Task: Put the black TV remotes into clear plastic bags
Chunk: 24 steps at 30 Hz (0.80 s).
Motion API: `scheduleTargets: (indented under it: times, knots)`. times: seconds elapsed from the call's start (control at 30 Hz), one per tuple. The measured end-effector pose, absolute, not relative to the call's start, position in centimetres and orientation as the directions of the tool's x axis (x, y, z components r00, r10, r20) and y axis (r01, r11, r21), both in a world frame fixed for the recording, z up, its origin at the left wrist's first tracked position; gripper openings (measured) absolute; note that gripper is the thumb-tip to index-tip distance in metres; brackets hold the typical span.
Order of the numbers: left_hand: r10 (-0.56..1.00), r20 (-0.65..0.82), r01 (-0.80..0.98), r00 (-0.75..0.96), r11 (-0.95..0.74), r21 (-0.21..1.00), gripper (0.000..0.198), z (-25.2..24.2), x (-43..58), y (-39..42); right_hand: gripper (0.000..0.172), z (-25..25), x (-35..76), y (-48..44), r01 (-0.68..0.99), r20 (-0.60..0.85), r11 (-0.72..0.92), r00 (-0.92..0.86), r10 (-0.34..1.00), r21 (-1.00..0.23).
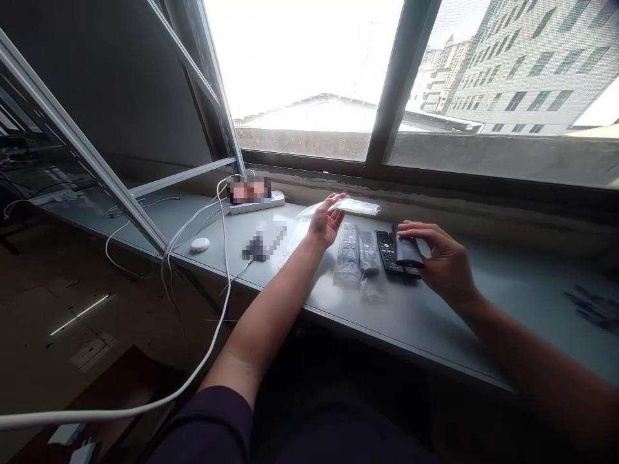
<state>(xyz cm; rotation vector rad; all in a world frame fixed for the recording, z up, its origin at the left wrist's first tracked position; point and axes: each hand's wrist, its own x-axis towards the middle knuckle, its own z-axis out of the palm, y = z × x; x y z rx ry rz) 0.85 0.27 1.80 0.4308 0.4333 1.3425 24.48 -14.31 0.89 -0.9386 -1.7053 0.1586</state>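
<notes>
My left hand (327, 222) pinches a clear plastic bag (356, 206) and holds it above the table near the window. In my right hand (442, 261) is a black remote control (409, 250), gripped by its edges and tilted. Beneath it another black remote control (385, 250) lies on the table, partly covered. To their left, two bagged remote controls (349, 251) lie side by side in clear plastic. More clear plastic (296, 240) is spread behind my left forearm.
A white power strip (257, 203) stands by the window with a blurred object on it. White cables (227, 258) loop across the left side. A round white object (200, 245) and a blurred device (264, 241) lie on the grey table (483, 322). Metal framing (87, 151) rises at left.
</notes>
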Motion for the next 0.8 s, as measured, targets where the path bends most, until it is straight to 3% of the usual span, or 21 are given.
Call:
scheduleTargets:
  times: [0.37,0.5,0.67,0.8]
  knots:
    - [0.979,-0.072,-0.822,0.189,0.198,0.535,0.038,2.0,0.9,0.1,0.023,0.7,24.4,-14.4,0.495,0.709,0.627,-0.032,0.704,-0.601]
    - [0.980,-0.073,-0.813,0.183,0.193,0.549,0.034,2.1,0.9,-0.1,0.021,0.8,24.3,-14.5,0.492,0.661,0.551,0.069,0.748,-0.674]
    - [0.984,-0.056,-0.797,0.171,0.171,0.579,0.028,2.1,0.9,-0.2,0.031,1.2,24.0,-14.6,0.203,0.372,0.334,0.191,0.909,-0.921]
    - [0.983,-0.059,-0.798,0.175,0.176,0.576,0.030,2.0,0.9,-0.2,0.029,1.7,24.0,-14.3,-0.104,0.184,0.199,0.136,0.973,-0.974]
